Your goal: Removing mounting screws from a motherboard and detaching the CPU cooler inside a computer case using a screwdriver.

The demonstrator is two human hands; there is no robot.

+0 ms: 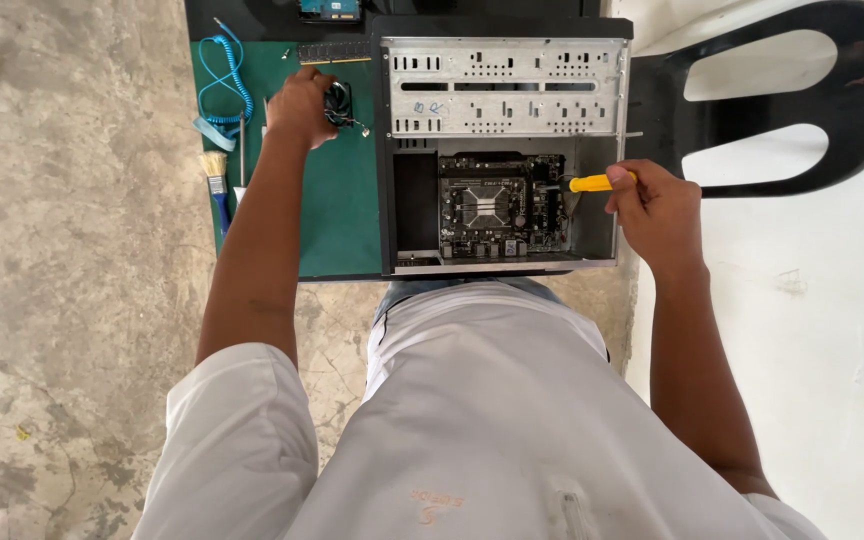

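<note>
1. Over the open case [504,150], which lies on its side on a green mat [337,220], the right hand [658,212] has its fingers clamped on a yellow-handled screwdriver [597,182]. The shaft points left toward the motherboard [500,205] mounted inside. A slip of the tip could scratch the board or knock a part beside the heatsink [484,203].

2. Left of the case, the left hand [300,105] rests on the mat with its fingers curled around a small black fan [339,102]. Thin wires trail from it. Pulling it across the mat could snag those wires or drag them against the case edge.

3. A small screw [285,54] lies loose on the mat near the left hand. A sweep of the arm could flick it off onto the concrete floor [72,250], where it would be hard to find.

4. A blue coiled strap [224,85] lies on the mat, not on either wrist as far as can be seen. Touching the board bare-handed risks a static discharge.

5. A brush [217,182] and a thin tool [242,150] lie at the mat's left edge, under the left forearm, and could be nudged off.

6. Both hands work apart, so attention is split; the screwdriver may wander while the eyes follow the fan.
</note>
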